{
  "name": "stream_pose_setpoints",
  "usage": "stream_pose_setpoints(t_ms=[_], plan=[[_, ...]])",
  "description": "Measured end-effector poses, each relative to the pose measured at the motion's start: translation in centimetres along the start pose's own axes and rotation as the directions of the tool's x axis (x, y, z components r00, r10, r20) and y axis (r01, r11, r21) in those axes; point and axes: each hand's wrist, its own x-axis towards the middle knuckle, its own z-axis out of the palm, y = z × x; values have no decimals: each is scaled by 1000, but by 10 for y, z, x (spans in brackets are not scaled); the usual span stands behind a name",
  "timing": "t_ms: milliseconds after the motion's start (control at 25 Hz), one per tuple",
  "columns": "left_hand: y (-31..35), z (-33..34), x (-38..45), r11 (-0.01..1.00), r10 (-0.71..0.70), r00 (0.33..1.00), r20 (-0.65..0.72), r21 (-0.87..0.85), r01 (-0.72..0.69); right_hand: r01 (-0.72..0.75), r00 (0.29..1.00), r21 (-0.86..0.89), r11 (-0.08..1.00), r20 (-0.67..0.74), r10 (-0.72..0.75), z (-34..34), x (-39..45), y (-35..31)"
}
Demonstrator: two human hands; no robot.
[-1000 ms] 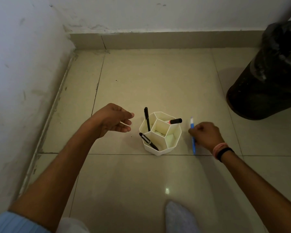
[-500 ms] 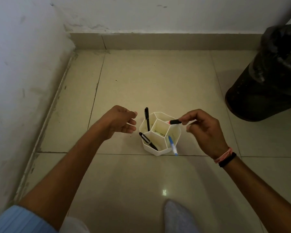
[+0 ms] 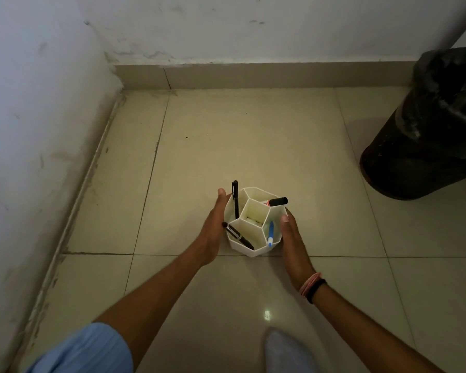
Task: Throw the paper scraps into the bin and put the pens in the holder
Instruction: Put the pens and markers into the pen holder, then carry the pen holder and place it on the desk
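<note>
Your left hand (image 3: 213, 227) and right hand (image 3: 293, 243) flank holder (image 3: 249, 250) on floor (image 3: 253, 146), palms open, touching its sides, clamping nothing. Four pens inside. Risk: uneven squeeze tips holder, leaning marker (image 3: 277, 201) spills.

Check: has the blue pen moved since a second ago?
Yes. The blue pen went from the floor right of the holder into its front-right compartment.

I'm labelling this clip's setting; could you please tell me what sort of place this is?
Probably the bare corner of an indoor room: a tiled floor meeting scuffed white walls, with a bag-lined bin and a white pen holder standing on the floor.
</note>
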Motion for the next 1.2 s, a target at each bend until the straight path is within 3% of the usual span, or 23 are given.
stream_pose_setpoints(t_ms=[160,320,520,640,920,1080,1200], plan=[[1,5,1,993,-44,999,-30,-108,40,-9,1000,38,999,-25,10,6,6,-13],[20,9,-1,979,4,999,-42,-204,-13,28,999,100,995,-43,-24,9,23,-33],[99,17,-27,959,67,996,-53,-270,-79,107,993,142,984,-59,-100,13,29,-107],[185,26,-72,956,117,990,-76,-262,-133,113,992,144,983,-65,-104,14,12,-204],[453,77,-243,966,145,983,-112,-198,-165,76,997,179,981,-36,-71,-16,-96,-515],[617,120,-365,976,131,989,-75,-164,-142,50,998,192,980,-53,-41,-48,-184,-703],[703,155,-446,978,152,988,-17,-144,-152,57,996,219,974,-75,-41,-76,-250,-805]])
